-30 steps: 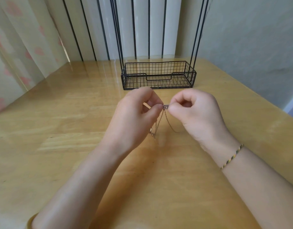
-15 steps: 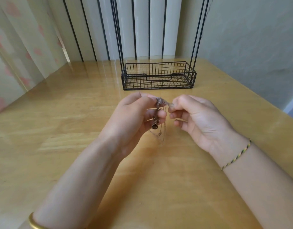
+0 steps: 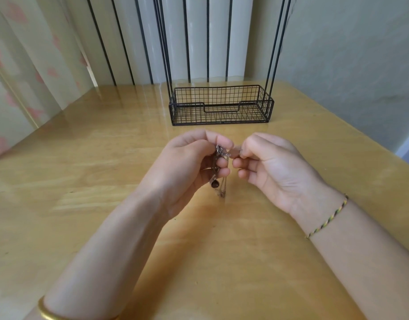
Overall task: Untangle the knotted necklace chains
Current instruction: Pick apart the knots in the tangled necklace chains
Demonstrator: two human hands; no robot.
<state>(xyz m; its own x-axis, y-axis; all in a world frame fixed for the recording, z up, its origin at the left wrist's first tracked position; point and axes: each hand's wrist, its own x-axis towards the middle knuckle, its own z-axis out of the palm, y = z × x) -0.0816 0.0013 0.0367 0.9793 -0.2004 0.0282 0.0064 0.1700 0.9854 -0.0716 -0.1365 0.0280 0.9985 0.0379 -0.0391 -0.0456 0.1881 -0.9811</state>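
Note:
A tangle of thin metal necklace chains (image 3: pixel 222 153) hangs between my two hands above the wooden table (image 3: pixel 83 181). My left hand (image 3: pixel 187 167) holds the bundle, its fingers curled round the chains, and a dark round pendant (image 3: pixel 214 184) dangles below them with loose chain ends. My right hand (image 3: pixel 268 165) pinches a small part of the knot between thumb and forefinger, palm turned towards me. The fingers hide most of the knot.
A black wire basket (image 3: pixel 221 107) with tall thin upright rods stands on the table just behind my hands. A wall lies to the right, curtains to the left and back. The table's right edge (image 3: pixel 360 139) runs diagonally.
Both hands have turned palm-inwards and the left hand has gathered the chains, so the pendant now dangles below its fingers. The hands have drifted slightly apart.

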